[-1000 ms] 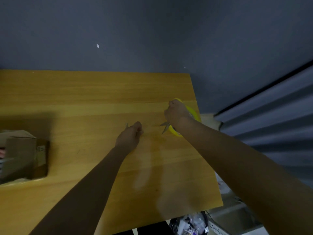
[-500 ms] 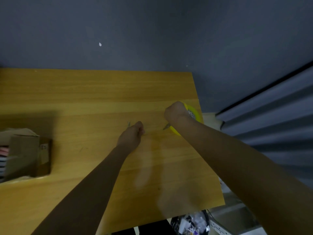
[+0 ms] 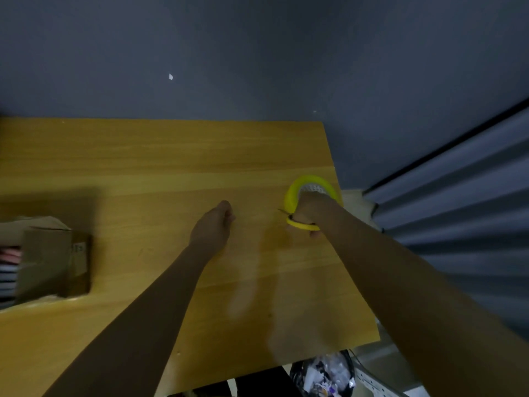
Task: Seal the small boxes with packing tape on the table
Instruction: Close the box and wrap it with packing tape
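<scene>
The wooden table (image 3: 143,167) fills most of the view; its right edge sits just beside the yellow tape roll (image 3: 292,196), with a bin of scraps (image 3: 323,373) below the near corner. At the far left, well apart from both hands, a small cardboard box (image 3: 51,256) stands blurred, its top flaps seemingly unsealed. The right hand (image 3: 307,210) curls round the roll, a dark blade-like tip poking out beside it; the left hand (image 3: 213,224) is closed in a fist, apparently pinching a tape end, though the strip itself is too faint to make out. The hands are apart. Judging from this, a pulled length could fold and stick to itself or to the table if tension slackens; the roll near the edge could slip off; carrying the strip so far to the box risks a crooked seal.
</scene>
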{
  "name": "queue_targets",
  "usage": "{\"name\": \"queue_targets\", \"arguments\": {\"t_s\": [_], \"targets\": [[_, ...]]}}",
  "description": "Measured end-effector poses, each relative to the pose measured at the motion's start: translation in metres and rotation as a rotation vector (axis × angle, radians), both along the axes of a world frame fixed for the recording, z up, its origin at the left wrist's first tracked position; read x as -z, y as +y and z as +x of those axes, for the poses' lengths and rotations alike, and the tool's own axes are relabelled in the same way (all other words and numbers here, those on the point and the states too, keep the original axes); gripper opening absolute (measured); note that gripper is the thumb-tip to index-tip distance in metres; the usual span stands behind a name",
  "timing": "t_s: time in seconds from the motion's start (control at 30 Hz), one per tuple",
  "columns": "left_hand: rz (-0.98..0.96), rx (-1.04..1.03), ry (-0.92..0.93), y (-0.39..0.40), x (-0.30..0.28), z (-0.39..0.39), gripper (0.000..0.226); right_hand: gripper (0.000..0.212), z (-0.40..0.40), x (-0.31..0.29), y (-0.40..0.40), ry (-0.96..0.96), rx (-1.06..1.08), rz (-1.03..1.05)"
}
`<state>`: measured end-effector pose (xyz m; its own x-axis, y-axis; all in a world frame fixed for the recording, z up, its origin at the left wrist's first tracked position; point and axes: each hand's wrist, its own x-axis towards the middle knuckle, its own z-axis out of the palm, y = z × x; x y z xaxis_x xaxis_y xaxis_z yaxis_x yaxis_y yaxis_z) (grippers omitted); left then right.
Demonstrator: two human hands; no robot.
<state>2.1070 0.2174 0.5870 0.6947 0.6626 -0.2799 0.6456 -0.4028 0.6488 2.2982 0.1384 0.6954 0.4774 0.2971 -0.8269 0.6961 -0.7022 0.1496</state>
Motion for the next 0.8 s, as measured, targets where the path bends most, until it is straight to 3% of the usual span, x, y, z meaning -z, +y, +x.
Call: {"name": "queue_targets", "arguments": {"t_s": [0.27, 0.53, 0.63, 0.73, 0.8], "targets": [[-0.056, 0.066, -0.049, -0.018, -0.003, 0.007, 0.010, 0.045, -0.039, 0.054, -0.066, -0.146, 0.181, 0.312], [-0.091, 0.048, -0.053, -0.030, -0.007, 0.013, 0.012, 0.039, -0.048, 0.057, -0.074, -0.194, 0.125, 0.387], [-0.123, 0.027, -0.086, -0.032, -0.013, 0.015, 0.013, 0.030, -0.047, 0.047, -0.073, -0.216, -0.001, 0.403], [-0.141, 0.010, -0.141, -0.034, -0.025, 0.017, 0.012, 0.027, -0.043, 0.042, -0.072, -0.205, -0.011, 0.735], [-0.149, -0.004, -0.197, -0.037, -0.037, 0.016, 0.010, 0.040, -0.044, 0.039, -0.066, -0.032, 0.207, 0.979]]}}
